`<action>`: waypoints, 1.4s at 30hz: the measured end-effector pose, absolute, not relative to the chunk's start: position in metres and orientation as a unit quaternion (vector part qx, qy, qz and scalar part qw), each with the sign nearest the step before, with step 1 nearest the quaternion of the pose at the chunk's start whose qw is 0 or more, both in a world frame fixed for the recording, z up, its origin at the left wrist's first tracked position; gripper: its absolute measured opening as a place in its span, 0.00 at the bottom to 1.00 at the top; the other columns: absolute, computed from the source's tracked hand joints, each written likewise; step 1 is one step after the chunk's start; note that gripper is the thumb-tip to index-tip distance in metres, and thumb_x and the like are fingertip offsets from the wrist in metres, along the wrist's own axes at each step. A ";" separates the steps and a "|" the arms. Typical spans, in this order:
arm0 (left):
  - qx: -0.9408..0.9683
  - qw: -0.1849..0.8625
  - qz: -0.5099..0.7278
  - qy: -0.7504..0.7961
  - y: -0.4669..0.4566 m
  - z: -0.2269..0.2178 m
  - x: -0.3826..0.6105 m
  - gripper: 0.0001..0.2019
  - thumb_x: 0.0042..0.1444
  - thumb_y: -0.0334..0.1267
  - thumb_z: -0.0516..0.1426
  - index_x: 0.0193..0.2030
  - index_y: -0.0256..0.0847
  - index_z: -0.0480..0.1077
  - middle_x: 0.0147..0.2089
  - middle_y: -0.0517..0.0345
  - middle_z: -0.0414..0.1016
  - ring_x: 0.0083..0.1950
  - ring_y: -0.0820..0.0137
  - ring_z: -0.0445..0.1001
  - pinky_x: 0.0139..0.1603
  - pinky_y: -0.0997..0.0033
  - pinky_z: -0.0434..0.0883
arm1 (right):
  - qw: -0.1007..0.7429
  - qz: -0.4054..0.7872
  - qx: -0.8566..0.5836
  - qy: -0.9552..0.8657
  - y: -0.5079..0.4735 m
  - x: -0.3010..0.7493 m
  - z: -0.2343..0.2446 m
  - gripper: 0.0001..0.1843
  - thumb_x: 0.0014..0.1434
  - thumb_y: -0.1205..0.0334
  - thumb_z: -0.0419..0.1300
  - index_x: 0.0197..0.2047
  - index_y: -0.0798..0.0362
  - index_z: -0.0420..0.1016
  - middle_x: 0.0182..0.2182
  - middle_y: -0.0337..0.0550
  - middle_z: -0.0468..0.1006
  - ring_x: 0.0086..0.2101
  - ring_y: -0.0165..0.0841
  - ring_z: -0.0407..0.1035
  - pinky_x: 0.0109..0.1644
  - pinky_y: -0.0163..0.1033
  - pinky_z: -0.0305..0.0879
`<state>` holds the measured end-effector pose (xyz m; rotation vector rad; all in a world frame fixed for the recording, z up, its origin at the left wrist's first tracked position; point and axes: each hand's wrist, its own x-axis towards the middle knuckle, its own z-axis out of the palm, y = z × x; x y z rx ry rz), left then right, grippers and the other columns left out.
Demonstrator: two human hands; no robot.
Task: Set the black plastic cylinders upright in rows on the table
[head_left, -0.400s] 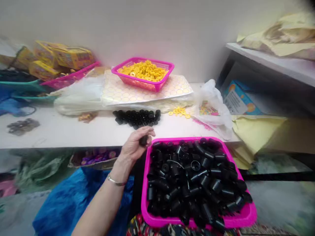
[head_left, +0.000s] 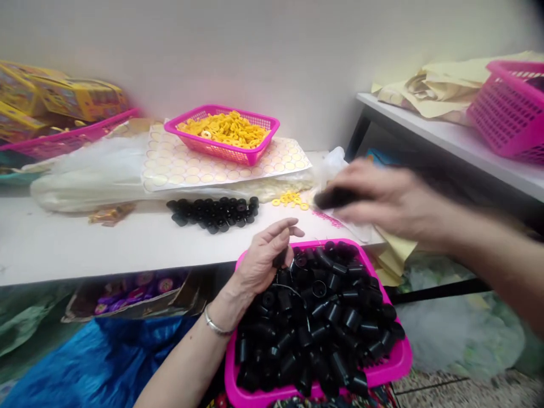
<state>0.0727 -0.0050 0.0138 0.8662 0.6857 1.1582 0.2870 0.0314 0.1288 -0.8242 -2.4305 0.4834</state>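
Note:
My left hand (head_left: 266, 258), with a silver bangle on its wrist, is over the back left rim of a pink basket (head_left: 402, 368). Its curled fingers hold a small black plastic piece, mostly hidden by the palm. The basket is heaped with black plastic cylinders (head_left: 340, 362), with thin wire loops among them. Blurred by motion, my right hand (head_left: 378, 195) is above the basket's back right corner, closed on a dark cylinder (head_left: 338, 197). Behind the left hand, a cluster of short black pieces (head_left: 215, 212) stands on the white table (head_left: 127, 249).
A second pink basket (head_left: 221, 152) full of yellow rings rests on a sheet of printed circles (head_left: 170, 175). Loose yellow rings (head_left: 291, 199) lie near tiny pink bits (head_left: 327, 218). At right, a shelf (head_left: 433, 122) carries another pink basket (head_left: 510, 113). Blue plastic (head_left: 106, 357) hangs below left.
My right hand has come into view from the right with a dark cylinder. The camera view has swung rightward, and my left hand now overlaps the basket's back left corner, its piece still held.

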 end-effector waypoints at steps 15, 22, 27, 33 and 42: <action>0.205 0.798 0.519 0.227 -0.025 -0.017 0.075 0.15 0.49 0.36 0.61 0.45 0.40 0.71 0.35 0.60 0.72 0.20 0.81 0.64 0.20 0.79 0.62 | 0.383 0.346 -0.335 -0.788 -0.003 0.237 0.025 0.29 0.50 0.70 0.63 0.55 0.52 0.62 0.44 0.44 0.72 0.37 0.31 0.70 0.41 0.38 0.70; 0.199 0.782 0.534 0.251 -0.023 -0.017 0.070 0.08 0.50 0.34 0.59 0.38 0.39 0.69 0.32 0.61 0.71 0.19 0.78 0.66 0.19 0.78 0.63 | 0.453 0.274 -0.302 -0.793 -0.005 0.234 0.022 0.21 0.52 0.73 0.59 0.50 0.51 0.67 0.42 0.44 0.71 0.43 0.33 0.68 0.48 0.41 0.67; 0.226 0.788 0.491 0.296 -0.024 -0.017 0.072 0.13 0.53 0.45 0.60 0.36 0.35 0.71 0.29 0.58 0.71 0.19 0.78 0.67 0.16 0.80 0.62 | 0.450 0.371 -0.315 -0.748 -0.007 0.234 0.025 0.19 0.52 0.70 0.62 0.47 0.51 0.68 0.41 0.42 0.72 0.39 0.32 0.70 0.41 0.38 0.69; 0.279 0.782 0.479 0.286 -0.028 -0.023 0.071 0.20 0.44 0.50 0.65 0.33 0.33 0.71 0.24 0.60 0.69 0.19 0.79 0.66 0.17 0.80 0.62 | 0.404 0.519 -0.312 -0.685 -0.016 0.228 0.028 0.19 0.51 0.67 0.62 0.48 0.50 0.67 0.40 0.40 0.73 0.32 0.28 0.71 0.33 0.35 0.71; 0.340 0.701 0.499 0.380 -0.025 -0.016 0.053 0.19 0.43 0.45 0.67 0.37 0.34 0.74 0.26 0.60 0.70 0.20 0.81 0.63 0.19 0.81 0.59 | 0.419 0.459 -0.406 -0.669 -0.006 0.235 0.022 0.19 0.36 0.58 0.74 0.25 0.54 0.69 0.32 0.39 0.74 0.33 0.32 0.68 0.38 0.38 0.66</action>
